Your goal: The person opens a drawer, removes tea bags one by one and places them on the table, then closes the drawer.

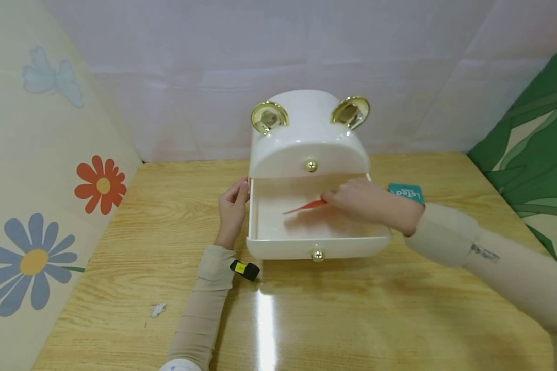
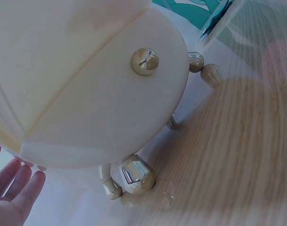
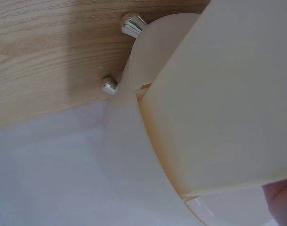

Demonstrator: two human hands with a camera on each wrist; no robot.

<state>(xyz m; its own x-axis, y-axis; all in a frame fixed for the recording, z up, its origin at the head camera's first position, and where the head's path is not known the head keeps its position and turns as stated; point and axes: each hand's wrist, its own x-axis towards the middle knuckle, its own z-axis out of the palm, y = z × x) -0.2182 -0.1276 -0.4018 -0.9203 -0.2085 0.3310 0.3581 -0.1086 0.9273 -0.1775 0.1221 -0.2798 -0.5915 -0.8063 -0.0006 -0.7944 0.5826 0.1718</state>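
Note:
A white storage box [image 1: 301, 116] with gold-rimmed ears stands on the table, its lower drawer [image 1: 278, 248] pulled out. My right hand [image 1: 359, 201] reaches over the drawer and pinches a slim red pointed tool [image 1: 306, 206], perhaps tweezers, with its tip toward the left. Only a bit of the right hand [image 3: 281, 202] shows in the right wrist view, where the red tool is not seen. My left hand [image 1: 232, 211] rests against the left side of the box. Its fairly straight fingers [image 2: 28, 195] show at the box's edge in the left wrist view.
A teal packet [image 1: 407, 192] lies on the table to the right of the box. Gold feet [image 2: 138, 174] hold the box off the wooden table [image 1: 353, 319]. A white cloth [image 1: 190, 103] hangs behind, with flower-patterned panels [image 1: 32, 170] at both sides.

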